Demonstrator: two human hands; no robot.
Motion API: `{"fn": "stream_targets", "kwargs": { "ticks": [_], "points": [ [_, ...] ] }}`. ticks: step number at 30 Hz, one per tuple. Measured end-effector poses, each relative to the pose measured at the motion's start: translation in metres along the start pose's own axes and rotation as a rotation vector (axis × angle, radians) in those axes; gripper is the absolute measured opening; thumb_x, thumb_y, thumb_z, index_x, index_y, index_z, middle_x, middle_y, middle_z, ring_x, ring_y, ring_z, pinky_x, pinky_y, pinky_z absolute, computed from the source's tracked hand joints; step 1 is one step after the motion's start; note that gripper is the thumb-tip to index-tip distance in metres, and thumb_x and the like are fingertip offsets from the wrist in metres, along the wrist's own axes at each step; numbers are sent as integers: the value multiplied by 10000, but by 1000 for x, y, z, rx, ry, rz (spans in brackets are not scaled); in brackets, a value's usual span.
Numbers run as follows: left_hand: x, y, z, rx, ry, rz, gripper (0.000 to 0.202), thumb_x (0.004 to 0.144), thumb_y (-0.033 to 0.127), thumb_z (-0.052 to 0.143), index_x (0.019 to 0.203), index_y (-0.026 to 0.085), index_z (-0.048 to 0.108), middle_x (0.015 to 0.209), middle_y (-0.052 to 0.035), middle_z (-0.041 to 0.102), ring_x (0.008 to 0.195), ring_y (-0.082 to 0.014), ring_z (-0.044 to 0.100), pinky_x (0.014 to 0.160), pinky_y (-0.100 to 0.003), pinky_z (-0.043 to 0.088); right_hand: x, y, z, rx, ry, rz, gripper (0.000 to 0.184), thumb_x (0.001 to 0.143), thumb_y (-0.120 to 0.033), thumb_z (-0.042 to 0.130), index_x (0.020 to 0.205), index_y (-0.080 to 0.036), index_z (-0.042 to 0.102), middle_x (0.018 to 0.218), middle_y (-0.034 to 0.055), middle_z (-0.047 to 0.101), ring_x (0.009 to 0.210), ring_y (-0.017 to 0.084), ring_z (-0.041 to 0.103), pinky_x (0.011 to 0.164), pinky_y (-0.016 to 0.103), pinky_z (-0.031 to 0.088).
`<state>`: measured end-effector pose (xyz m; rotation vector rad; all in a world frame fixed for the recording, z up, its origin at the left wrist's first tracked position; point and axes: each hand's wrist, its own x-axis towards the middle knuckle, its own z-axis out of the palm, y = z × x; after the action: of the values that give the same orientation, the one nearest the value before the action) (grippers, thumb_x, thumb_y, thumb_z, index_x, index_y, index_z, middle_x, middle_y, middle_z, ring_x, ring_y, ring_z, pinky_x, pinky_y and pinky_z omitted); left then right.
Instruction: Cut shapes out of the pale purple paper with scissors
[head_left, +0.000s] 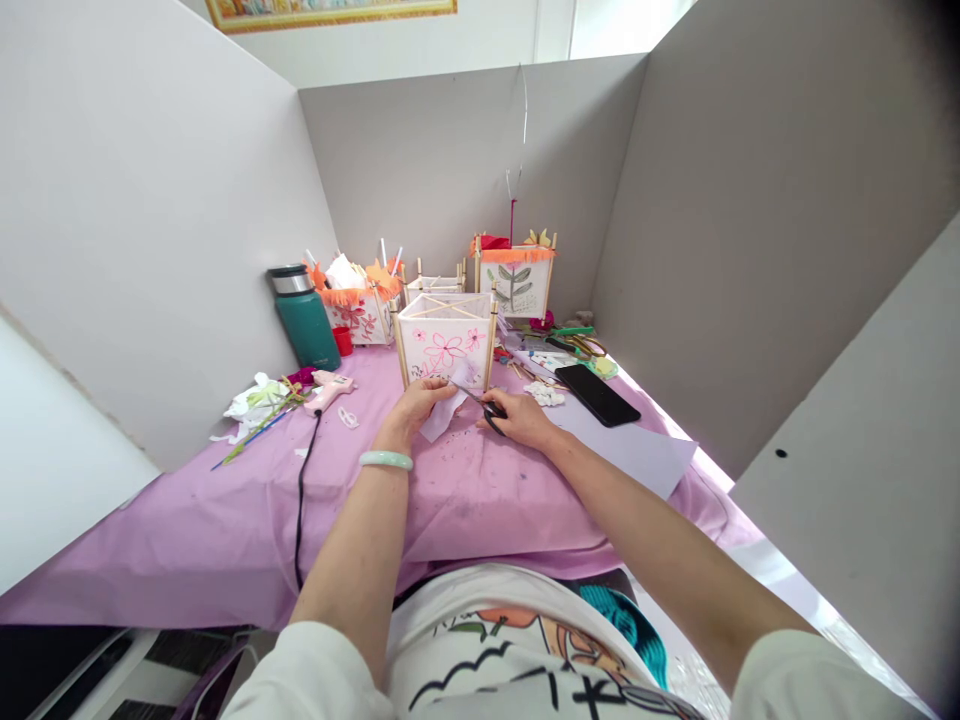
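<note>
My left hand [421,405], with a pale green bangle at its wrist, pinches a piece of pale lilac paper [442,417]. In my right hand [521,418] is a pair of scissors [493,409] with black handles, fingers closed round them. The scissor blades meet the paper close to my left fingertips; whether they are parted is too small to tell. Just behind both hands stands a white lantern [444,345] with wooden corner sticks and pink flowers drawn on its front. Its lower front edge is partly covered by the paper and my hands.
On the left are a teal bottle [306,325], a pink glue gun [330,388] with its black cord, and artificial flowers [259,405]. More decorated lanterns [516,285] stand at the back. A black phone [598,394] and a pale paper sheet [637,450] lie right. Grey panels [472,150] enclose the table.
</note>
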<state>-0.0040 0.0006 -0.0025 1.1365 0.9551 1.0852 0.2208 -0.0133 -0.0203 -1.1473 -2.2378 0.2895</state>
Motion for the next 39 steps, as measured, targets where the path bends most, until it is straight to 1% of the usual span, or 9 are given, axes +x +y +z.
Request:
{"fn": "stream_targets", "kwargs": {
  "ticks": [7,18,22,25,30,34,39],
  "points": [
    [1,-1,-1,-2,0,-4,141,730,191,793,815,91,741,702,-95,717,584,-178,668,608,-285,557,1,1,1,-11,0,4,376,821,-366,775,1151,-217,674,868,13,750,735,161,651,671,237,390],
    [-2,1,1,16,-19,-3,150,725,198,790,813,89,736,694,-99,718,570,-169,660,579,-260,532,1,3,1,-21,8,3,375,823,-366,771,1157,-224,678,851,9,745,721,158,644,664,238,386],
    [-3,2,3,2,5,10,151,713,192,794,806,93,729,672,-90,711,544,-169,651,554,-261,522,1,2,1,-1,13,11,397,815,-369,781,1165,-219,671,859,7,739,719,150,632,665,235,384],
    [-4,5,4,-14,43,23,163,699,196,805,795,94,721,650,-84,701,519,-172,641,524,-264,507,0,1,0,6,11,16,407,810,-386,782,1166,-224,668,869,5,734,723,148,627,666,235,386],
    [-7,9,7,-37,105,45,171,679,197,822,760,96,710,654,-77,698,507,-164,626,513,-272,501,-1,-2,-2,13,-8,19,424,803,-380,789,1174,-216,664,875,9,731,725,146,626,672,235,393],
    [-8,10,9,-41,113,45,197,669,212,838,763,97,709,651,-72,696,505,-160,623,511,-269,499,-1,-4,-3,13,-11,22,427,800,-375,791,1175,-212,667,876,11,731,728,146,628,677,236,395],
    [-6,8,7,-21,87,34,240,642,228,859,769,89,711,655,-72,698,500,-160,624,506,-267,499,-2,-4,-3,4,-15,14,418,808,-374,781,1175,-208,670,879,14,732,728,148,627,673,239,391]
  ]
}}
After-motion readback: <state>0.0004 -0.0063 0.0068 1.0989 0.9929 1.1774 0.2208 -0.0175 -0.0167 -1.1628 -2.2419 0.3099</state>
